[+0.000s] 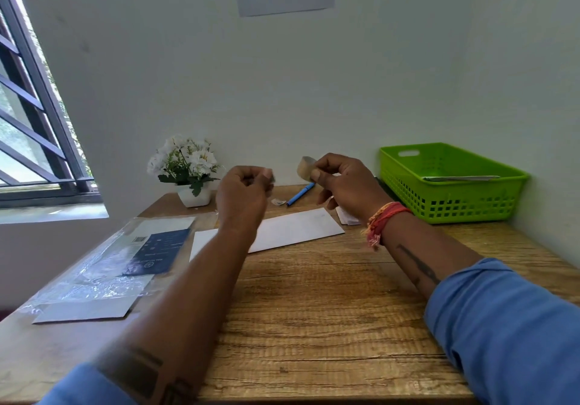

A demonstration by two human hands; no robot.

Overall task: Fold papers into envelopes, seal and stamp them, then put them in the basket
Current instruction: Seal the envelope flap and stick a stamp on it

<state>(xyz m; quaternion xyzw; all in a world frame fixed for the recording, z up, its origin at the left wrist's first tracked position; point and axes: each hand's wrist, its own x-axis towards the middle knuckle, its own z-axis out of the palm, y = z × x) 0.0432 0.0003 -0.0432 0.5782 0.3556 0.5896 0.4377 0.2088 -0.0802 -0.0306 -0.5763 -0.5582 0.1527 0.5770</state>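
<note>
White paper makes up the envelope (282,228), which lies flat on the wooden table (329,310) just below and beyond both raised hands, its long side running left to right with the right end tilted slightly away. Above it, the right hand (345,181) holds a small roll of tape (306,168) between thumb and fingers, and the left hand (248,188) is curled as if pinching the tape's free end, though blur hides what it grips. Both hands hover about equally near the envelope; sealing it likely means bringing them straight down. A blue pen (300,194) lies behind. The green basket (452,184), at the far right, already holds one flat envelope (461,178).
</note>
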